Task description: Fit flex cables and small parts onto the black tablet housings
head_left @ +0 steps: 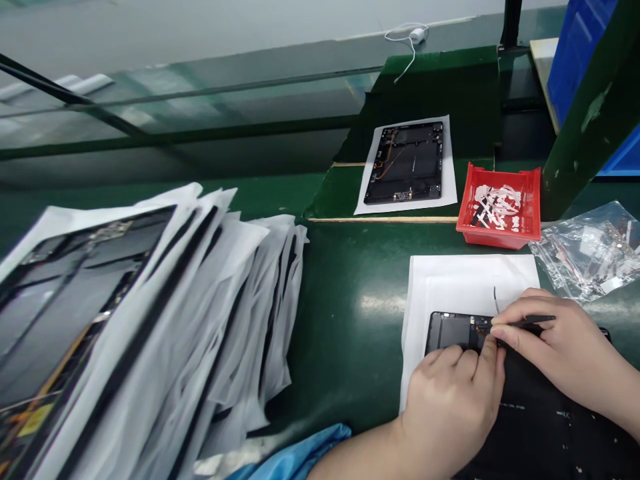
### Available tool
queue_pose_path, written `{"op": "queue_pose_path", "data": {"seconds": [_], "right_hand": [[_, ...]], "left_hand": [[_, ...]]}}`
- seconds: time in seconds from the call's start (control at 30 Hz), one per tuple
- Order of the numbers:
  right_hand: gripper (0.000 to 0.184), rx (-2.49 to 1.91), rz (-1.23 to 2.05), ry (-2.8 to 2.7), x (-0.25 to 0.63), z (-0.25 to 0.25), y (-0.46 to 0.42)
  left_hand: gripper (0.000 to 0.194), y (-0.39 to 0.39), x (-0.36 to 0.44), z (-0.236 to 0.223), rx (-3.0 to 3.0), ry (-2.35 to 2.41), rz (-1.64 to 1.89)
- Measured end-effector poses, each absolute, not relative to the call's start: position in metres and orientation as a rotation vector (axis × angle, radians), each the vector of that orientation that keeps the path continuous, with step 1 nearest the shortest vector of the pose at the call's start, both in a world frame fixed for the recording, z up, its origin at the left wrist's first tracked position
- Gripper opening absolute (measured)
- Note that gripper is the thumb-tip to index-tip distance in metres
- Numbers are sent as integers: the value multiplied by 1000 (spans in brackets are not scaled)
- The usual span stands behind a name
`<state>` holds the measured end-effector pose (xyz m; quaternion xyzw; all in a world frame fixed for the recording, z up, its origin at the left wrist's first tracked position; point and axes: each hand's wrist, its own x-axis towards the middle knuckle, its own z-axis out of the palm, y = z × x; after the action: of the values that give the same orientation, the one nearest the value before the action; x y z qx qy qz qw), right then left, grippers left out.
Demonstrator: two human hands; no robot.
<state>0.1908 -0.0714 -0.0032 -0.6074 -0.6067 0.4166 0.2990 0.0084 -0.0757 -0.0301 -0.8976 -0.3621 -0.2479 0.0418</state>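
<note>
An opened black tablet housing (pixel 530 407) lies in front of me, its upper end over a white sheet (pixel 425 287). My right hand (pixel 560 347) pinches a slim black tool (pixel 537 320) between thumb and fingers near the housing's top edge. Curled on the housing, my left hand (pixel 453 400) has its index fingertip against the same spot, close to the right fingertips. What lies under the left fingertips is hidden. A thin dark wire (pixel 495 299) sticks up just beyond the right fingers.
Tablet housings interleaved with white sheets form a leaning stack (pixel 200 300) at left. Another opened tablet (pixel 407 163) lies on a sheet farther back. Behind my right hand are a red bin (pixel 500 237) of small white pieces and a clear plastic bag (pixel 595 250). A green post (pixel 585 113) stands at right.
</note>
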Motion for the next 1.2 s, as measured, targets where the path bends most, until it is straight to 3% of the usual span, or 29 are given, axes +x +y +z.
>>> {"op": "queue_pose_path", "data": {"seconds": [1.2], "right_hand": [[16, -1619, 1230, -1602, 196, 2, -69]], "left_hand": [[16, -75, 9, -30, -2760, -1115, -773]]}}
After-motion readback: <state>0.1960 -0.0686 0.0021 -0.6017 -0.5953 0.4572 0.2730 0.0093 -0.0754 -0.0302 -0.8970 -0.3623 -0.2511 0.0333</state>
